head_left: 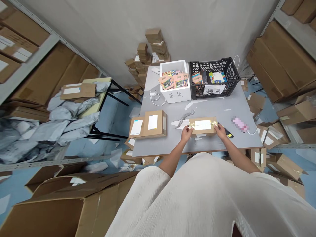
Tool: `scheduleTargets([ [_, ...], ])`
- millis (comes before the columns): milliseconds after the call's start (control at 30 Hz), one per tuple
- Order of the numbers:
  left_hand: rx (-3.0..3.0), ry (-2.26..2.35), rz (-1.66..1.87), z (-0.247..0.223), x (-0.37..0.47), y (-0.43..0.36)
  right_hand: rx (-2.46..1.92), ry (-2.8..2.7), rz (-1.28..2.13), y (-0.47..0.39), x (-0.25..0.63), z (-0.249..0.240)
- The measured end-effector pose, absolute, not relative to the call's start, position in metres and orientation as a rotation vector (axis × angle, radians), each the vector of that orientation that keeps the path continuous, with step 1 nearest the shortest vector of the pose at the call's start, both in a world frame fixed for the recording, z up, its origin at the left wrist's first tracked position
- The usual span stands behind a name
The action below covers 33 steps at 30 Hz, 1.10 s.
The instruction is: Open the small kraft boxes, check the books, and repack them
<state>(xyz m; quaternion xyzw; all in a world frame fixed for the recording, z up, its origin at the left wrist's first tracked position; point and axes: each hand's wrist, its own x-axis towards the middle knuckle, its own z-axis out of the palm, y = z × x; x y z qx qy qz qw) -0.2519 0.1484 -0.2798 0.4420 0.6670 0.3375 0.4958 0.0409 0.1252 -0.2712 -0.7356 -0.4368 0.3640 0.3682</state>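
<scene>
A small taped cardboard box (202, 131) with a white label sits at the front of the grey table, between my two hands. My left hand (187, 134) grips its left end, and my right hand (220, 131) is closed on its right end. Beside my right hand lies a black and yellow utility knife (228, 133), partly hidden by the fingers. Grey and white plastic scraps (182, 123) lie just left of the box. Farther left, two labelled cardboard boxes (158, 131) rest near the table's edge.
A white foam bin (176, 96) and a black plastic crate (235, 79), both with booklets inside, stand at the table's back. A pixelated pink object (240, 124) with a cable lies right. Stacked cartons (153, 37) stand behind; a large open carton (98, 200) is at lower left.
</scene>
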Motion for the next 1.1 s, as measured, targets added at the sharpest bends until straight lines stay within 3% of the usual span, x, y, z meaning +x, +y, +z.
scheduleTargets([
  [300, 1.101, 1.636, 0.863, -0.277, -0.234, 0.144, -1.931, -1.047, 0.698, 0.118, 0.038, -0.244],
  [500, 1.142, 1.684, 0.763, -0.266, -0.209, 0.171, -1.847, -1.382, 0.485, 0.130, 0.031, -0.208],
  [667, 1.347, 1.510, 1.088, -0.240, -0.194, 0.168, -1.959, -1.493, 0.406, 0.132, 0.007, -0.204],
  [833, 1.566, 1.425, 1.217, -0.226, -0.207, 0.159, -2.050, -1.331, 0.579, 0.131, -0.003, -0.213],
  [1000, 1.344, 1.583, 1.200, -0.239, -0.246, 0.158, -1.775, -1.323, 0.970, 0.132, -0.015, -0.218],
  [1100, 1.264, 1.572, 1.176, -0.244, -0.259, 0.160, -1.697, -1.294, 1.030, 0.132, -0.022, -0.215],
])
